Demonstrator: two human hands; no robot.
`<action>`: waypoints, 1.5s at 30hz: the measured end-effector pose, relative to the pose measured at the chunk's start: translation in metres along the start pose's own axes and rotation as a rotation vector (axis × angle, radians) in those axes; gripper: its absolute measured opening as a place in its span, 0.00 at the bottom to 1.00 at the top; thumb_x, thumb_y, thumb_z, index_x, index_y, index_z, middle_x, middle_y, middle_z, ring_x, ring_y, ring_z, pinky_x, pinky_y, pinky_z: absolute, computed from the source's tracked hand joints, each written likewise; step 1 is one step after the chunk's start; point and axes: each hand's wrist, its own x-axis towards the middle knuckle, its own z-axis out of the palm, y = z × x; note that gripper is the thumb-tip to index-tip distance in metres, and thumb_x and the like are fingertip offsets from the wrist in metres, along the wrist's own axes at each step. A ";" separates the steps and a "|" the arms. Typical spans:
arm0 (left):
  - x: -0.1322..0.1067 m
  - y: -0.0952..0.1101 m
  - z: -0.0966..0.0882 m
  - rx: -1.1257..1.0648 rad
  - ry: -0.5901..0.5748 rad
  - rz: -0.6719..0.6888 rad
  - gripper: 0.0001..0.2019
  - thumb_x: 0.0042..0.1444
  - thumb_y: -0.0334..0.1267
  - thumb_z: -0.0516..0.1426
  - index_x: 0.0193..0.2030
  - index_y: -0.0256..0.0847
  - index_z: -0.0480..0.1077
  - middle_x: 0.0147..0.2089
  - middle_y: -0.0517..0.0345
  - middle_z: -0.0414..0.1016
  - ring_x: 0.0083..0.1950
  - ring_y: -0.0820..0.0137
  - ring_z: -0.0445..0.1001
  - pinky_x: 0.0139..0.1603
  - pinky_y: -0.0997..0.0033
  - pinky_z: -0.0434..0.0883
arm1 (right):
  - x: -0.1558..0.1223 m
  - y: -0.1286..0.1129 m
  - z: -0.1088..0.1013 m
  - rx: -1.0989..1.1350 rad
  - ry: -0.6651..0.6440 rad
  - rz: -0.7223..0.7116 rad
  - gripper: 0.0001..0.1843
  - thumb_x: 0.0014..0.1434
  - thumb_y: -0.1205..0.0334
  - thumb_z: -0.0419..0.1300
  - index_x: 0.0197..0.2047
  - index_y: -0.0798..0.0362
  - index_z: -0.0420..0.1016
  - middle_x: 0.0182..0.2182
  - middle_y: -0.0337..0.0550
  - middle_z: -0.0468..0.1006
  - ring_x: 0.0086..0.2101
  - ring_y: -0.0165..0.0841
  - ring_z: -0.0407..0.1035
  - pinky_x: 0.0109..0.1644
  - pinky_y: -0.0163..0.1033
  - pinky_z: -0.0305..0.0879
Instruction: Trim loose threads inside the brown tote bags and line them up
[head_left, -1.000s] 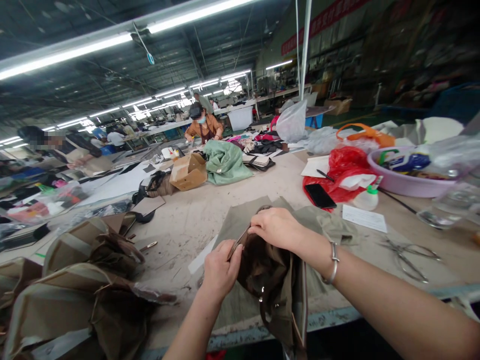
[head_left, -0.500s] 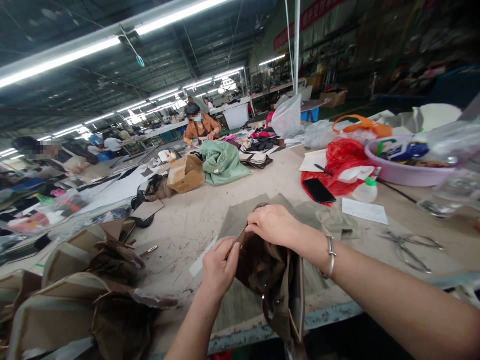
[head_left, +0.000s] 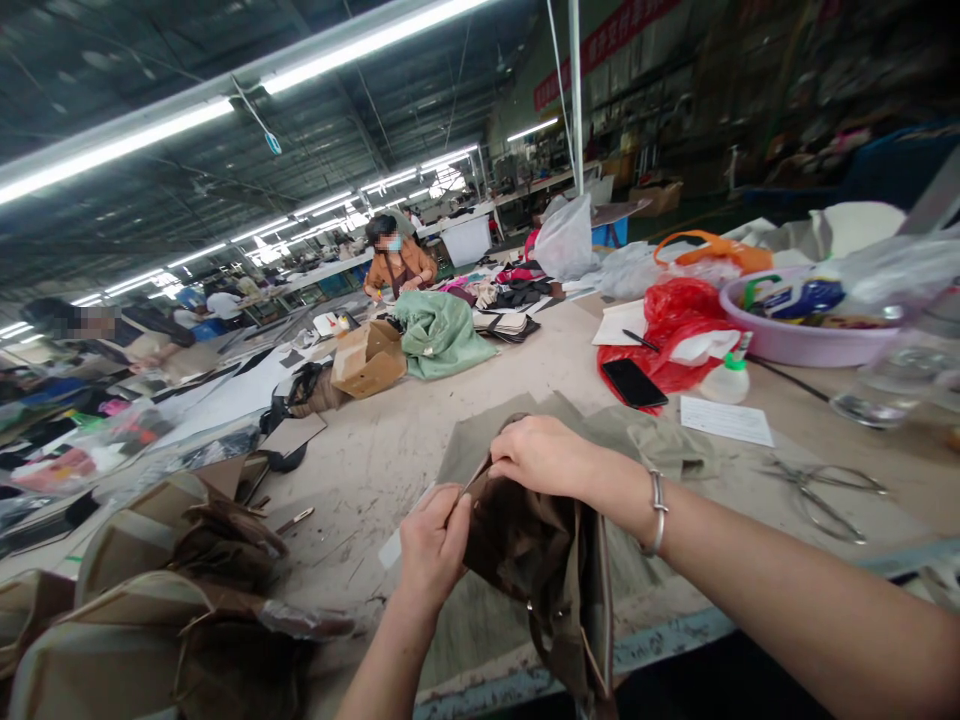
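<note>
A brown and olive fabric bag [head_left: 544, 560] lies at the near edge of the worktable [head_left: 375, 440], part of it hanging over the edge. My left hand [head_left: 431, 545] is closed, pinching the bag's upper rim at its left side. My right hand [head_left: 544, 455], with a silver bangle on the wrist, is closed over the same rim a little further right. The dark lining shows between the two hands. Flat olive fabric pieces [head_left: 637, 435] lie under and behind the bag.
Scissors [head_left: 821, 490] and a paper slip [head_left: 726, 421] lie to the right, with a black phone [head_left: 634, 383], red plastic bag [head_left: 679, 320], white bottle [head_left: 726, 380] and pink basin [head_left: 802, 340]. More tan bags [head_left: 150, 580] are piled left. A cardboard box [head_left: 367, 358], green cloth [head_left: 442, 335] and other workers are beyond.
My hands have kept their grip on the bag's rim and shifted slightly; the left hand has drawn nearer the right. The view has drifted a little.
</note>
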 end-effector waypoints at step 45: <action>0.063 0.025 -0.022 0.372 -0.421 0.067 0.15 0.59 0.44 0.50 0.27 0.41 0.71 0.26 0.58 0.74 0.27 0.70 0.70 0.26 0.74 0.55 | 0.009 0.010 -0.005 -0.087 0.020 0.117 0.11 0.59 0.57 0.52 0.36 0.49 0.75 0.34 0.42 0.79 0.37 0.36 0.71 0.36 0.35 0.60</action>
